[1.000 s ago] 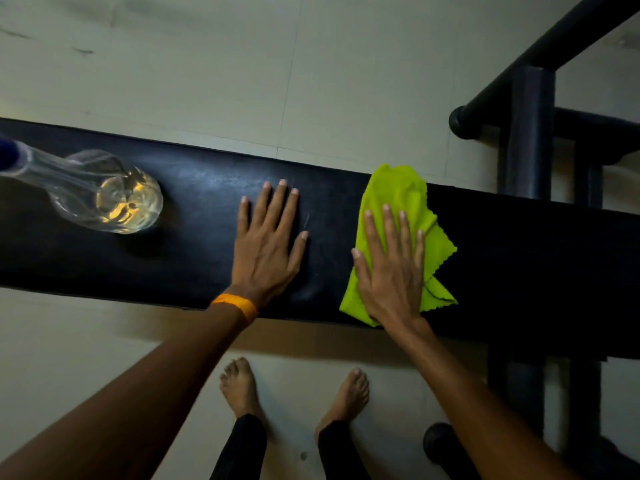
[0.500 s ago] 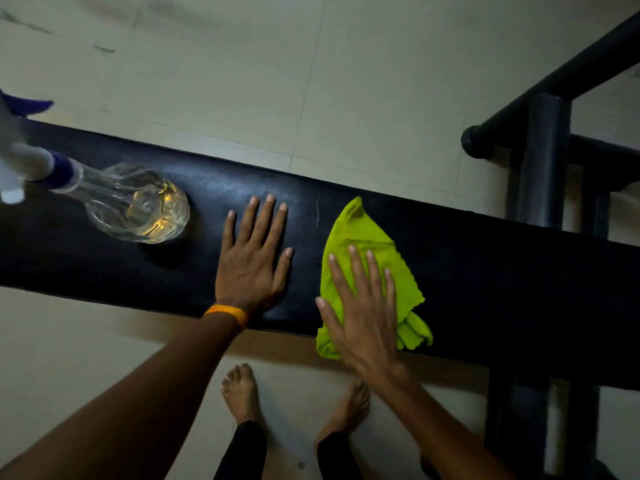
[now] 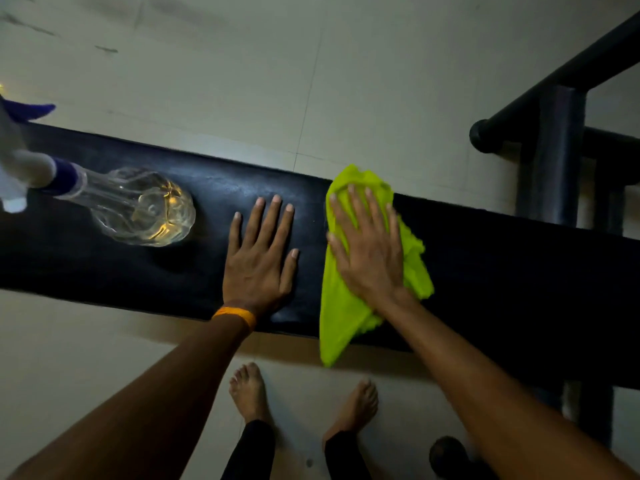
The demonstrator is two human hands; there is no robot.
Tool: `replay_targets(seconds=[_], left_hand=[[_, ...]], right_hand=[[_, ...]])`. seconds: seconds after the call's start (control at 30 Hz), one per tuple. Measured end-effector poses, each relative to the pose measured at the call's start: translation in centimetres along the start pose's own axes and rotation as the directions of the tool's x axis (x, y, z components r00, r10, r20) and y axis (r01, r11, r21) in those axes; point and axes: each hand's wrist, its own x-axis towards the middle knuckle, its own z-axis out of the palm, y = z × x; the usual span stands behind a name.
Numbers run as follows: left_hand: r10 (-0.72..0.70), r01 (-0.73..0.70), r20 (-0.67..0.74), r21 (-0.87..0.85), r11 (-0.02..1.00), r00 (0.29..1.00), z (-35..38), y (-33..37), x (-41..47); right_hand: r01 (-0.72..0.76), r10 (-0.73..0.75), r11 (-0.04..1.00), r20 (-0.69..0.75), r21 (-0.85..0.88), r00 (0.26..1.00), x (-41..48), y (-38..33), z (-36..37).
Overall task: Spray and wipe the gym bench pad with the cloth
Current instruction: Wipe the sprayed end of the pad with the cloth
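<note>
On my feed the right grip [image 3: 369, 251] lies flat, fingers straight and spread, pressing a lime-green cloth [image 3: 341, 317] down onto the black gym bench pad [image 3: 502, 271], which runs across the view beneath both grips. The cloth is bunched just past those fingertips at the pad's far edge. It shows on either side of the palm, and a pointed tail of it hangs off the near edge beside the wrist, over the pale floor [image 3: 381, 81]. Just left of that grip, near the cloth but not touching it, the left grip [image 3: 258, 265] is open too. It rests palm down on bare pad with its fingers straight and splayed, holding nothing, and an orange wristband [image 3: 235, 315] sits at its wrist by the pad's near edge. Farther left, well apart from the left grip, a clear spray bottle [image 3: 138, 206] with yellowish liquid rests on the pad. Its base is toward the grip and its white-and-blue spray head [image 3: 20, 168] points away to the left (through this wide lens I cannot tell whether it stands or lies on its side). Off to the right of the right grip, black metal frame tubes [image 3: 557, 157] rise past the pad's far edge. Nearer to me than the pad, two bare feet [image 3: 247, 389] stand on the floor between the forearms.
</note>
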Motion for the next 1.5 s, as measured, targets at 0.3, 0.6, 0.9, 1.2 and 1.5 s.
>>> replay_targets(seconds=[0.3, 0.6, 0.9, 1.2, 1.5], left_hand=[[0.003, -0.003, 0.005, 0.003, 1.0, 1.0, 0.0, 0.0, 0.0], [-0.004, 0.004, 0.045, 0.002, 1.0, 0.999, -0.4, 0.1, 0.0], [0.002, -0.002, 0.022, 0.007, 1.0, 1.0, -0.2, 0.0, -0.3], [0.03, -0.03, 0.051, 0.001, 1.0, 0.998, -1.2, -3.2, -3.1], [0.011, -0.012, 0.014, 0.035, 0.999, 1.0, -1.6, -5.5, -5.8]], right_hand=[[0.139, -0.139, 0.99, 0.015, 0.01, 0.99, -4.4, -2.0, 0.4], [-0.302, 0.301, 0.953, -0.061, -0.01, 0.952, -9.1, 5.0, -0.1], [-0.408, 0.418, 0.907, -0.12, 0.101, 0.9, -1.2, -2.1, 0.8], [0.164, -0.163, 0.984, -0.007, 0.064, 0.987, -5.9, -3.4, 1.0], [-0.231, 0.233, 0.972, -0.086, 0.04, 0.969, -9.2, -8.0, 1.7]])
